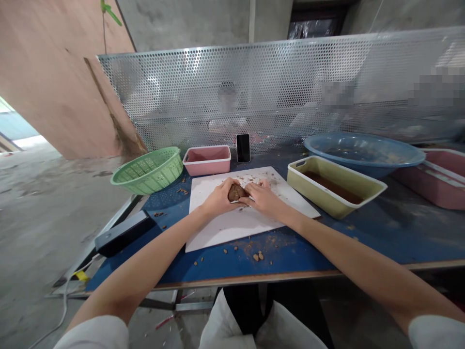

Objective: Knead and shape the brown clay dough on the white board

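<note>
A brown, clay-like lump point(236, 193) is held low over a white board point(218, 229). My left hand point(220, 198) curls around its left side, thumb beneath it. From the right, my right hand point(264, 198) has its fingers and thumb pressed together at the lump's right edge; what exactly lies between these fingertips is too small to make out. Brown crumbs are scattered on the board around both hands, mostly toward its back right part. More small pieces point(258, 256) lie on the blue table point(290, 252) in front of the board.
Behind the board are a pink basin point(207, 167) and an upright phone point(243, 148). A green basket point(148, 172) and a dark box point(125, 232) sit left. On the right are a yellow-green basin point(319, 196) holding brown liquid, and a wide blue basin point(381, 167).
</note>
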`<state>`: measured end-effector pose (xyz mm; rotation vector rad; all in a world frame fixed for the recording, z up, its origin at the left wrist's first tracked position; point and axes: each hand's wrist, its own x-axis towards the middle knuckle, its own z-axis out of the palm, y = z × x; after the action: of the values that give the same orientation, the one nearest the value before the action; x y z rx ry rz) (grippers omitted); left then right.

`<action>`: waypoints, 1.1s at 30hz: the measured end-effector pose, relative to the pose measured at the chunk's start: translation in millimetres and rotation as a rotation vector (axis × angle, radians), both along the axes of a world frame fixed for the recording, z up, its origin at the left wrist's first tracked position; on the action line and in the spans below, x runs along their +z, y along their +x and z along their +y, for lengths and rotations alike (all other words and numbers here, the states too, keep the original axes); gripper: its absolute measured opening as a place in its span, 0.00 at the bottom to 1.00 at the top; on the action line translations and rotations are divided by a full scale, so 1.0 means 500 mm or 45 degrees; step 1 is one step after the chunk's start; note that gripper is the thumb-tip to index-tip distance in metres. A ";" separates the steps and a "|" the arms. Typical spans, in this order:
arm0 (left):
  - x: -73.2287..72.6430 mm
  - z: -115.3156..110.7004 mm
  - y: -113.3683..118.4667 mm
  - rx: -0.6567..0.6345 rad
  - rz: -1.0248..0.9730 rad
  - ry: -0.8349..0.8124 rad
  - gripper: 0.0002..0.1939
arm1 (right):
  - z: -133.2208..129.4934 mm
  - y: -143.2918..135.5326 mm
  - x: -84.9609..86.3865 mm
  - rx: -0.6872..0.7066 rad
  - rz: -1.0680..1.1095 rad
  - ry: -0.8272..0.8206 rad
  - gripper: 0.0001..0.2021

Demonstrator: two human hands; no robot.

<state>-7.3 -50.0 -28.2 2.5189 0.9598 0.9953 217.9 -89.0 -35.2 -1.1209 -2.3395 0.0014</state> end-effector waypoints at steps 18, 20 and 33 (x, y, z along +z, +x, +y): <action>-0.007 -0.002 0.000 -0.085 -0.055 0.007 0.31 | -0.014 -0.003 0.009 0.015 0.018 -0.068 0.20; -0.011 0.000 0.001 -0.080 -0.050 0.006 0.30 | -0.015 -0.004 0.009 0.015 0.056 -0.088 0.19; -0.013 0.004 0.003 -0.137 -0.050 0.061 0.29 | -0.007 -0.001 0.010 0.029 0.167 -0.226 0.21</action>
<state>-6.0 -48.2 -34.8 2.5495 0.7893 1.0426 217.2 -92.4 -30.4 -1.1412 -2.2694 0.2880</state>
